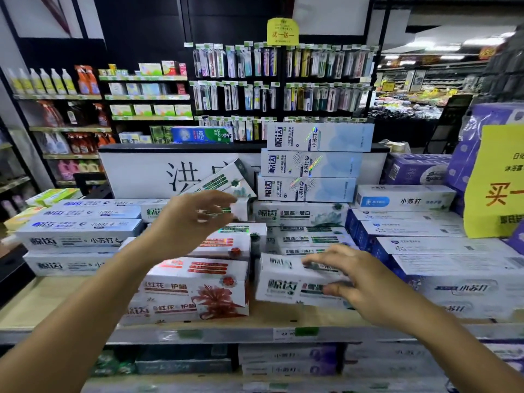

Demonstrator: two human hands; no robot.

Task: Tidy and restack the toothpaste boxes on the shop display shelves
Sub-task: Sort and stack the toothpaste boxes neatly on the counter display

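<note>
Toothpaste boxes lie stacked on a wooden display shelf (42, 302). My right hand (354, 276) grips a white-and-green toothpaste box (280, 285) at the front, fingers on its top and thumb on its front face. My left hand (195, 219) hovers with its fingers apart just below a tilted white-and-green box (224, 181) that leans against the white sign behind; I hold nothing in it. Red-flower boxes (198, 290) sit in a stack under my left wrist. More white-and-green boxes (300, 214) are piled behind my right hand.
Pale blue boxes (79, 231) are stacked at the left, three more (312, 163) stand high at the back, and dark blue ones (425, 242) fill the right. A yellow sign (496, 188) and purple packs (419, 168) stand at the far right. A lower shelf (286, 361) holds further boxes.
</note>
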